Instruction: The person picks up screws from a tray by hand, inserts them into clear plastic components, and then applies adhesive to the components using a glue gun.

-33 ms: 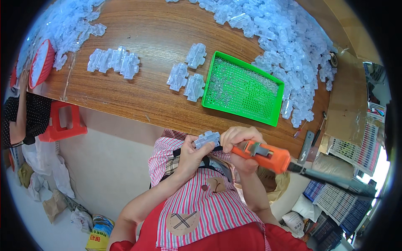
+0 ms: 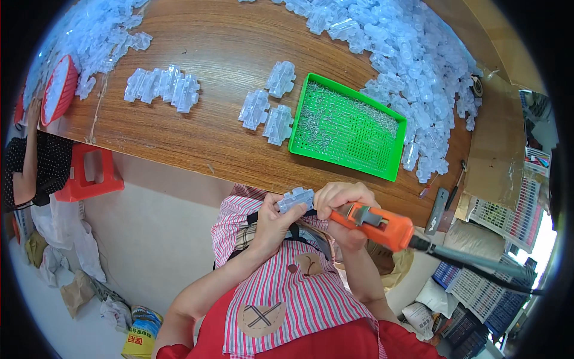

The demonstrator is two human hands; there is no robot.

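My left hand (image 2: 274,226) is closed round a clear plastic housing (image 2: 295,199), held just off the table's near edge above my lap. My right hand (image 2: 347,202) grips an orange electric screwdriver (image 2: 385,228), which lies slantwise with its cable end to the right. Its tip, hidden by my fingers, is at the right end of the housing. Beyond my hands stands a green tray (image 2: 342,166) with many small screws (image 2: 315,122). Left of the tray lie three clear housings (image 2: 278,124), and farther left a row of several more (image 2: 161,88).
Heaps of clear plastic parts cover the table's far right (image 2: 412,78) and far left (image 2: 95,36). A red basket (image 2: 61,90) and another person's arm (image 2: 30,155) are at the left, near a red stool (image 2: 89,179). A dark flat object (image 2: 437,211) lies at the right edge.
The screwdriver's rear end and its cable have swung slightly downward. My hands and the housing stay almost in place.
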